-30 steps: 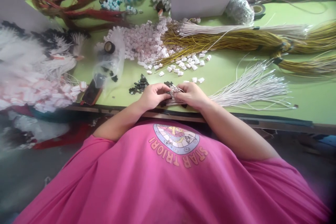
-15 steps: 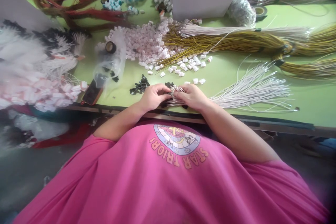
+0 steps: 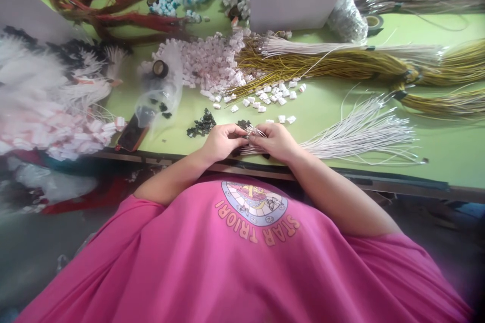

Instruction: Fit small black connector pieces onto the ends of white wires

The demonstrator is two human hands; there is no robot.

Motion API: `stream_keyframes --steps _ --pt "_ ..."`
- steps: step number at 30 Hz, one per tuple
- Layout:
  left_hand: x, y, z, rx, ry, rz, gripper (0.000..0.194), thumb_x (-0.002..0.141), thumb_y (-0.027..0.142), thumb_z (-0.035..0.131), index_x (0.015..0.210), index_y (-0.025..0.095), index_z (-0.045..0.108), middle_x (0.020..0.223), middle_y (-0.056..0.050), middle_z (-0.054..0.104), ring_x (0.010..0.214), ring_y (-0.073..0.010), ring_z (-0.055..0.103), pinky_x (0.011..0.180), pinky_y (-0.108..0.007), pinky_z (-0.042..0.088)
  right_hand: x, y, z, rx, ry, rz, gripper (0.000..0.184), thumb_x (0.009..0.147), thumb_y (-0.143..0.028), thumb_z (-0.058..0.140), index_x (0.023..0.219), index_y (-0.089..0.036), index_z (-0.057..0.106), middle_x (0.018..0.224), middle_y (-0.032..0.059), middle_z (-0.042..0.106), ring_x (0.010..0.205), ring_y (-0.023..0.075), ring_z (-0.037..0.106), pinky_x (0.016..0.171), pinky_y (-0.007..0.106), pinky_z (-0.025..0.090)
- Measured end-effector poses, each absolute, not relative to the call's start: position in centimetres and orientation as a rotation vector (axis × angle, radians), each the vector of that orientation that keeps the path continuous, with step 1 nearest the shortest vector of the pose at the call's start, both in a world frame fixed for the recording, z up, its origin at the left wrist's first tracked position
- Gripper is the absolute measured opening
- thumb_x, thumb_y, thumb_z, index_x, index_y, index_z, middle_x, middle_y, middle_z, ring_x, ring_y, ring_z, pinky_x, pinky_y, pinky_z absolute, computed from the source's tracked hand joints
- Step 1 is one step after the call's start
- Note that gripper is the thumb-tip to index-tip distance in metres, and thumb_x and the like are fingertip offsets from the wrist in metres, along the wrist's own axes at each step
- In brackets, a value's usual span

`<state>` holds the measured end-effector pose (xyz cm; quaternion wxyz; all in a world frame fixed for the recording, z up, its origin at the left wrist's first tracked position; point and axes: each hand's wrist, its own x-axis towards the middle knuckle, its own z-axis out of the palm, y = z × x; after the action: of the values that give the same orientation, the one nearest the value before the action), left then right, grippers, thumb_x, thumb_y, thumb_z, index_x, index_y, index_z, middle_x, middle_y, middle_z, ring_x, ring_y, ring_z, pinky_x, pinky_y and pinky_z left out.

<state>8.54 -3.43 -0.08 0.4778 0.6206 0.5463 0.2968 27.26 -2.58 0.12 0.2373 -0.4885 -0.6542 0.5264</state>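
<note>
"What's being held?"

"On my feed, the right hand (image 3: 278, 142) has its fingers closed on the white wires (image 3: 359, 136), near their left ends. The rest fans out rightward over the tabletop (image 3: 454, 156)."

"And the other side?"

"The left hand (image 3: 220, 141) is at those ends, thumb and forefinger narrowed; I can't tell whether they grip anything."

"What's nearby?"

"I see black parts (image 3: 202, 123) just beside the left hand, white connectors (image 3: 280, 93) scattered beyond the right, and yellow wires (image 3: 326, 68) farther back."
</note>
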Motion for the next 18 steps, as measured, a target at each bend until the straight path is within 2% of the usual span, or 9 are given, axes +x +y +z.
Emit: stream_keyframes --steps 6,11,13,16,18 --pt "9.0 -3.4 -0.1 1.756 1.314 0.750 0.009 0.069 0.022 0.073 0.076 0.017 0.071 0.078 -0.002 0.071 0.072 -0.0141 0.064 0.070 -0.025 0.051 27.1 -2.4 -0.1 -1.353 -1.861 1.378 0.028 0.074 -0.039 0.058 0.062 -0.015 0.055 0.055 -0.0037 0.041 0.056 0.0085 0.039 0.053 0.024 0.030" --pt "7.9 -3.6 0.2 2.071 1.227 0.729 0.007 0.077 0.022 0.068 0.083 0.018 0.069 0.086 -0.003 0.068 0.081 -0.0142 0.062 0.078 -0.027 0.050 27.3 -2.5 -0.2 -1.386 -1.821 1.386 0.028 0.075 -0.041 0.059 0.065 -0.015 0.059 0.054 -0.0034 0.043 0.053 0.0086 0.039 0.051 0.025 0.030" --pt "6.8 -3.4 0.6 2.165 1.250 0.666 0.014 0.077 0.023 0.068 0.090 0.019 0.069 0.094 -0.004 0.065 0.085 -0.0149 0.061 0.080 -0.028 0.049 27.4 -2.5 -0.1 -1.399 -1.728 1.406 0.026 0.073 -0.041 0.061 0.070 -0.015 0.062 0.056 -0.0027 0.047 0.053 0.0087 0.041 0.050 0.025 0.031" --pt "4.2 -1.7 1.2 2.167 1.444 0.536 0.036 0.080 0.026 0.066 0.115 0.022 0.062 0.103 -0.005 0.063 0.082 -0.0148 0.059 0.078 -0.030 0.050 27.4 -2.6 0.0 -1.396 -1.608 1.495 0.025 0.069 -0.039 0.066 0.074 -0.014 0.064 0.061 -0.0005 0.054 0.055 0.0096 0.045 0.051 0.025 0.035" --pt "2.3 0.2 1.3 2.126 1.646 0.494 0.033 0.087 0.022 0.054 0.119 0.020 0.060 0.104 -0.006 0.062 0.081 -0.0152 0.058 0.079 -0.033 0.049 27.4 -2.6 0.1 -1.386 -1.559 1.578 0.023 0.068 -0.035 0.066 0.077 -0.014 0.066 0.062 0.0004 0.057 0.055 0.0100 0.047 0.052 0.025 0.037"
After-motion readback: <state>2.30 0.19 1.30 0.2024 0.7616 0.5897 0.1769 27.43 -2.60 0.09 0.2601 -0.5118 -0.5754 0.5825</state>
